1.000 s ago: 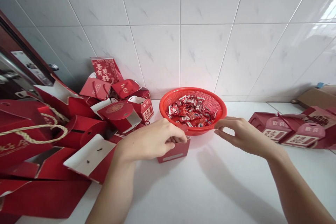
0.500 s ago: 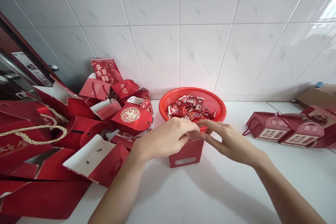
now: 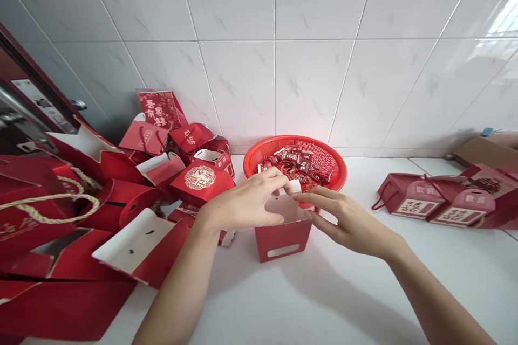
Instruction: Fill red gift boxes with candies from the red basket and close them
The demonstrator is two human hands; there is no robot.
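A red box (image 3: pixel 283 240) with a white slot in its front and a pale inside stands upright on the white table, its top open. My left hand (image 3: pixel 246 199) is at the box's left and rear edge, thumb and fingers apart around the rim. Against the box's right side rest the spread fingers of my right hand (image 3: pixel 343 221). Behind the box is a red mesh basket (image 3: pixel 338 164) with several small red-wrapped sweets (image 3: pixel 293 159) in it. My fingers partly hide the box's rear flap.
Many red gift boxes (image 3: pixel 206 178) are piled at the left, some with rope handles. At the right, several closed red boxes (image 3: pixel 416 197) stand in a row near a brown cardboard box (image 3: pixel 488 151). A tiled wall (image 3: pixel 311 91) rises behind.
My hands have moved apart, and my left fingers are now wider apart. More of the box's open top and pale inside shows between them.
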